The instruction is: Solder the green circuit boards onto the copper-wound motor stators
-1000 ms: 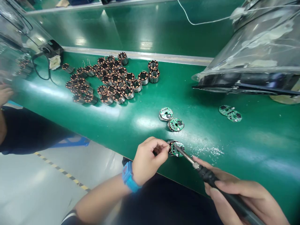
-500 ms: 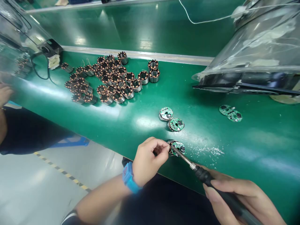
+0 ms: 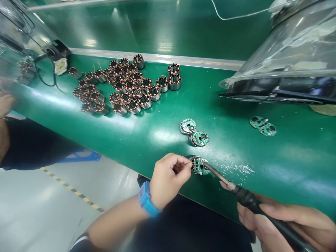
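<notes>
My left hand point(image 3: 168, 180) pinches its fingertips together at the left edge of a round green circuit board point(image 3: 198, 166), which sits on a copper-wound motor stator. The fingers seem to hold a thin wire, though it is too small to tell clearly. My right hand point(image 3: 286, 224) grips a black-handled soldering iron point(image 3: 249, 199), and its metal tip rests at the board's right side. Two more round boards on stators point(image 3: 188, 126) point(image 3: 199, 138) stand just beyond my left hand.
A large cluster of wound stators point(image 3: 123, 87) stands on the green conveyor belt point(image 3: 162, 140). Two loose boards point(image 3: 262, 126) lie to the right, below a plastic-covered machine point(image 3: 288, 59). A co-worker's hand point(image 3: 5, 103) rests at the far left. Shiny flecks dot the belt.
The soldering iron and my right hand have shifted right, moving the tip from the board's middle to its right side. My left hand still pinches at the board's edge.
</notes>
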{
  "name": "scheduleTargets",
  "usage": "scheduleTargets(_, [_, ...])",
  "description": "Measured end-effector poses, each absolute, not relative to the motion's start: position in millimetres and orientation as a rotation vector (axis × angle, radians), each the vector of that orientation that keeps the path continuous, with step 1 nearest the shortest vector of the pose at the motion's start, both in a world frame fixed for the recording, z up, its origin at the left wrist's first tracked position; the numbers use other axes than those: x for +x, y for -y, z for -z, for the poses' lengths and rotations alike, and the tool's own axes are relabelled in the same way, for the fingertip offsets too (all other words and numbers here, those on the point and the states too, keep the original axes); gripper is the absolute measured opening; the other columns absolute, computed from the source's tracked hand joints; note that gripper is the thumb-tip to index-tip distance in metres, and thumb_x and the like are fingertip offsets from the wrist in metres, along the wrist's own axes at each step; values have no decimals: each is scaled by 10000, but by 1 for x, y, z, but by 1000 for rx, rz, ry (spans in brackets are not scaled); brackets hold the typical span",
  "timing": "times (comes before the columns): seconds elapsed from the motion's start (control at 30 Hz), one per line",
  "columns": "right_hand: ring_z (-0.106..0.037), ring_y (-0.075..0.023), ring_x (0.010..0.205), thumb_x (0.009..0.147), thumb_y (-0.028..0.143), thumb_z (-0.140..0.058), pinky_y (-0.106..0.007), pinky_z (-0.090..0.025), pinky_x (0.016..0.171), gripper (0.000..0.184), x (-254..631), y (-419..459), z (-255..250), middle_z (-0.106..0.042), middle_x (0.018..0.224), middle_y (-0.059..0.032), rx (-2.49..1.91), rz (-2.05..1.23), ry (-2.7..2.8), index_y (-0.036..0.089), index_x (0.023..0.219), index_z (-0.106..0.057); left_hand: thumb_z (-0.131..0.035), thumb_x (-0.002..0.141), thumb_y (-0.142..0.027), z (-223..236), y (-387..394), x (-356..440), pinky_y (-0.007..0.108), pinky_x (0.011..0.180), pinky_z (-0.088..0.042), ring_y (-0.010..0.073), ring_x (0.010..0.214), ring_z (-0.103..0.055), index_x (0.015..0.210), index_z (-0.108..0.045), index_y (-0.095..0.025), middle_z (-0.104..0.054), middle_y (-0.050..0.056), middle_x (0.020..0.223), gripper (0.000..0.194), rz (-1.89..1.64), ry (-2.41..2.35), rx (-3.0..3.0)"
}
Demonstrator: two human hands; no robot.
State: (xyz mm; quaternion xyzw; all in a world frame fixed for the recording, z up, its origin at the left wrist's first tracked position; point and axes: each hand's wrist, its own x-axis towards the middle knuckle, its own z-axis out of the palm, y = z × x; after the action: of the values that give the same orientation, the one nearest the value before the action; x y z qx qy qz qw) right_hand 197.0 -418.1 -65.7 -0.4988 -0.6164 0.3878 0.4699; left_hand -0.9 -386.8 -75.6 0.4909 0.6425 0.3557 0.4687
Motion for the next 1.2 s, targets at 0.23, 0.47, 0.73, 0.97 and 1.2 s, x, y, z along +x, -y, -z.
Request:
scheduleTargets(0.23, [-630,-195,934,792,69,-541,-347,-543,779,288,182,400,80,-634,926,-45,-1119,-661,1917,241,1022,-558,-616,750,-181,74,386,-1,204,521,-467,95,539,-546,687,-652,-136,-621,14,633,85,-863,-1602,1097])
scheduleTargets(0.47, [-622,-158,909,722,71,-665,-291,-541,761,407,161,388,92,-598,1009,-60,-1162,-472,1965,232,1057,-498,-667,753,-231,77,381,-2,217,524,-523,116,576,-616,829,-702,-140,-685,25,690,124,-918,-1562,940])
scheduleTargets(0.73, [-619,-159,918,738,82,-642,-287,-533,768,451,163,385,90,-600,1020,-43,-1182,-495,1996,260,1113,-465,-533,863,-128,79,377,-17,303,783,-538,180,856,-662,1014,-682,-185,-718,77,937,220,-929,-1338,1961])
scheduleTargets(0.97, [-609,-151,936,755,83,-624,-275,-525,786,403,162,383,88,-577,1023,-57,-1169,-521,2004,231,1100,-478,-438,901,-140,70,377,-32,300,764,-530,178,889,-625,1152,-612,-176,-643,108,995,308,-658,-1275,1950])
scheduleTargets(1.2, [-610,-168,969,791,109,-568,-307,-510,839,323,176,388,79,-641,984,-61,-1128,-557,1980,208,1093,-508,-628,793,-224,70,375,-16,235,623,-527,132,642,-638,802,-687,-136,-681,40,716,107,-764,-1461,1023])
